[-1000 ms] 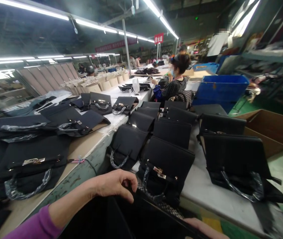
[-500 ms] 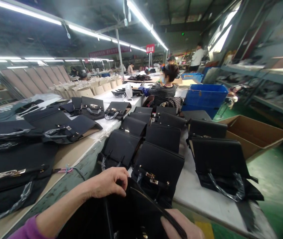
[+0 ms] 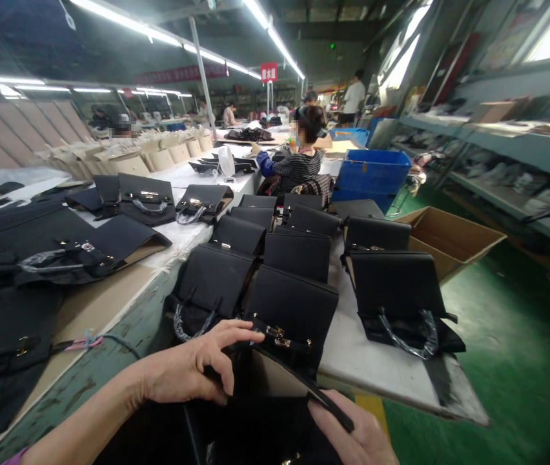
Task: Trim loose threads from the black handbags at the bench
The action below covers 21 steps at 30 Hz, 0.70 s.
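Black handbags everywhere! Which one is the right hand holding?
The black handbag at the bottom centre of the picture, nearest the camera: the right hand grips its edge and holds none of the others.

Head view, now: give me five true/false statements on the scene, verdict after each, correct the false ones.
1. The right hand grips the edge of an open black bag. True.
2. The left hand wears a glove. False: the left hand is bare.
3. The rightmost bag in view has clear plastic around its handle. True.
4. The cardboard box stands left of the blue crate in the picture. False: the cardboard box stands to the right of the blue crate.
5. The nearest co-worker ahead wears a striped top. True.
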Tool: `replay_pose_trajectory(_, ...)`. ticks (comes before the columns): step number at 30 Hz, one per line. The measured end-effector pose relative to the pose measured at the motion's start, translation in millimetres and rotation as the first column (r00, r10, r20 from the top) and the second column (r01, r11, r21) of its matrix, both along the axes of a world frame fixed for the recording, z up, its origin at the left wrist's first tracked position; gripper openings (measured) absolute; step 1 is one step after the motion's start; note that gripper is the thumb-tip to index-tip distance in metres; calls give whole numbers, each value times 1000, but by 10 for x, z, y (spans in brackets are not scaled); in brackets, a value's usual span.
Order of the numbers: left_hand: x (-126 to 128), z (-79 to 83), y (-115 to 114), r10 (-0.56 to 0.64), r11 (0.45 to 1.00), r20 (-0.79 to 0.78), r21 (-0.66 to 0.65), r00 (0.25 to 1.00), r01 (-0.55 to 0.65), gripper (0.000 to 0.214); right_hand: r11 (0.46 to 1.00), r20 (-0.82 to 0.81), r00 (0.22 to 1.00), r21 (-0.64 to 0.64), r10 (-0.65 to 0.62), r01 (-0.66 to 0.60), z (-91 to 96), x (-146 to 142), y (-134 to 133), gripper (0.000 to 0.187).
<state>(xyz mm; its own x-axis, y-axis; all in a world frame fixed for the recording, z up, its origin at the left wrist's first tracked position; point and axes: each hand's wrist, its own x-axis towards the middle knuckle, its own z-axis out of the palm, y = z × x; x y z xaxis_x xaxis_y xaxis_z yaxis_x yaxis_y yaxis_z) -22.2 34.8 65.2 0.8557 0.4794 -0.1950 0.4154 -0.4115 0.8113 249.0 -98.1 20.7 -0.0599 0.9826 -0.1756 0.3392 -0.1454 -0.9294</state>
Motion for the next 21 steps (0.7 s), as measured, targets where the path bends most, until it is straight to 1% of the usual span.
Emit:
replay_pose_trajectory(4,102,22,-28,25,996,-41,82,999,-21,15,996,-43,998,-80,-36,32,-86,44,-41,37)
replay_pose_trajectory(6,160,15,-29,42,993,-93,110,995,-32,9,993,-95,995,-118,-41,30,-140,71,-63,36)
replay_pose_trajectory(8,228,2,-14,63,991,-136,130,989,-45,8,990,-167,985,-142,-48,24,-174,97,-82,36)
replay_pose_trajectory(11,347,-23,38,74,992,-185,118,980,-53,11,981,-266,963,-193,-43,-9,-165,134,-104,38)
replay_pose_trajectory(13,434,-40,81,58,992,-212,118,976,-34,12,973,-304,952,-226,-35,-36,-128,152,-117,39)
replay_pose_trajectory(17,591,-57,146,13,986,-234,163,972,26,9,968,-312,949,-250,-47,-34,-71,167,-139,38)
replay_pose_trajectory(19,645,-53,164,1,984,-231,172,973,40,6,973,-294,954,-230,-56,-14,-85,169,-152,36)
replay_pose_trajectory(21,674,-51,180,-10,989,-204,145,979,41,4,981,-261,963,-194,-74,22,-126,175,-170,34)
